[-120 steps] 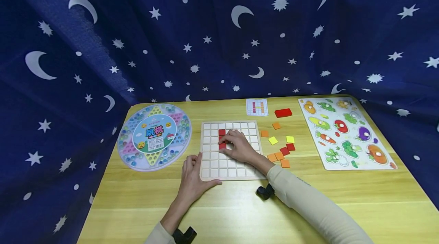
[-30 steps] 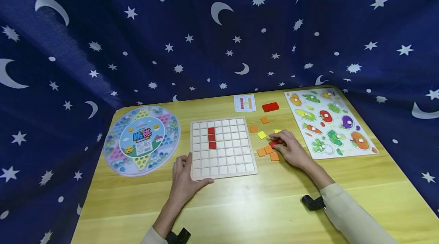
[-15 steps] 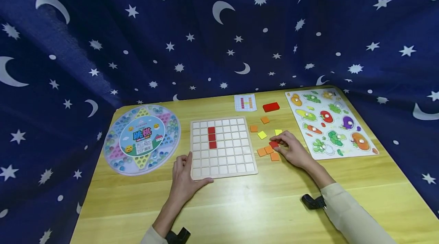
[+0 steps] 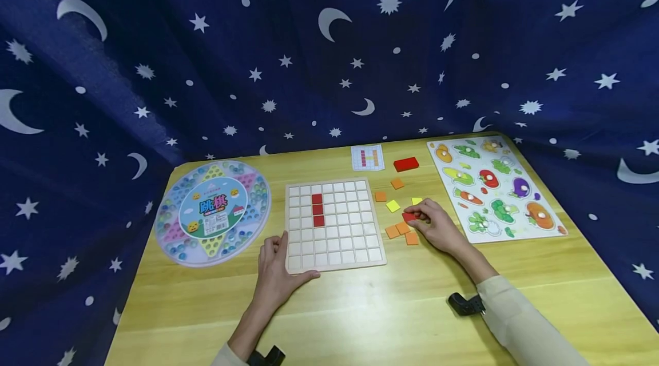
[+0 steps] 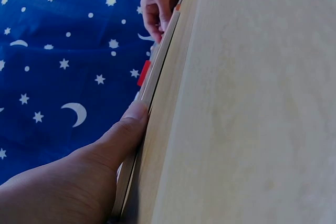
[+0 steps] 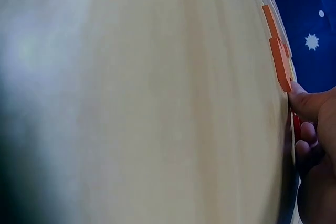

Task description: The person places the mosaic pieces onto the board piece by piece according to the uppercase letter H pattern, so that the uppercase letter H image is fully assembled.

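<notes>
"Hands first, left to right?"

"Left hand (image 4: 275, 279): spread at the near left corner of the square pale-wood grid board (image 4: 327, 257), fingers along its left edge, thumb straight along its near edge, curled round nothing. Presumably a brace against sliding. Right hand (image 4: 436, 229): right of the grid board, pinching a red square flat tile (image 4: 408, 217) between thumb and fingers; so small a piece suits a fingertip hold. Whether another red tile lies behind it, cannot tell."

"Now the sweep. Left of the grid board?"

"Round marble game disc (image 4: 213, 211) with a blue printed centre, apart from the board. Its place likely leaves elbow room."

"On the grid board?"

"Three red square flat tiles (image 4: 317, 210), third column from its left, second to fourth rows. The ruled cells probably help line them up."

"Beyond it?"

"White paper pattern card (image 4: 368, 158), past its far right corner: red column, yellow link, orange column. Placed, I judge, for easy reading."

"Right side?"

"Five orange square flat tiles (image 4: 392, 231) and two yellow square flat tiles (image 4: 393, 206), loose, three orange ones bunched. Handy for that hand. Red rectangular block (image 4: 406, 164) farther back; white vegetable puzzle board (image 4: 479, 167) farthest right, well apart, seemingly out of use."
</notes>
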The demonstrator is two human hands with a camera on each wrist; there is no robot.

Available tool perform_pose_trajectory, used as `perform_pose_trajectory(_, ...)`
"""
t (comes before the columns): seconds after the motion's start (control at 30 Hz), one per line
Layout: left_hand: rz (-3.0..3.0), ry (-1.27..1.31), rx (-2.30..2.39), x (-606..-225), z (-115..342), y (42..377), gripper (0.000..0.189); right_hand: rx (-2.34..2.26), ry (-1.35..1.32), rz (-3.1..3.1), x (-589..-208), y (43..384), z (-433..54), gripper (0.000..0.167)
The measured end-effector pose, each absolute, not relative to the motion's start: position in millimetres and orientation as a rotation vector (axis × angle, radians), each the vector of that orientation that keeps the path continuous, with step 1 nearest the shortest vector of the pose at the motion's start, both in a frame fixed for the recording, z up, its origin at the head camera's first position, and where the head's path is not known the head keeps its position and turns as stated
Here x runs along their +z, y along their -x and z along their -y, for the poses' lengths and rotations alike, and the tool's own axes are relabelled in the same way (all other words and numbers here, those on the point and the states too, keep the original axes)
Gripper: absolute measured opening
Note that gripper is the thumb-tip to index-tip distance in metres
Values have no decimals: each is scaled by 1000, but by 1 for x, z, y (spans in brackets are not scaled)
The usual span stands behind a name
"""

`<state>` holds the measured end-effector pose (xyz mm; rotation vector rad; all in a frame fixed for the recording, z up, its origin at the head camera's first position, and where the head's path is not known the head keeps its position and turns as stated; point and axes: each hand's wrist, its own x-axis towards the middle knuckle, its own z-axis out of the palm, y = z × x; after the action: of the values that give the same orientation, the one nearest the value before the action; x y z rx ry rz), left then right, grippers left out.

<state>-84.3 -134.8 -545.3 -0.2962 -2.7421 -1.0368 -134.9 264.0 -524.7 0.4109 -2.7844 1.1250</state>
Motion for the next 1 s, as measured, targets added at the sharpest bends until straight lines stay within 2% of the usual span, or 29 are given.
perform_pose_trajectory(1.0, 2719, 312, -997, -547, 134, 83, 117, 1127, -356, 2695, -530, 135, -260, 20)
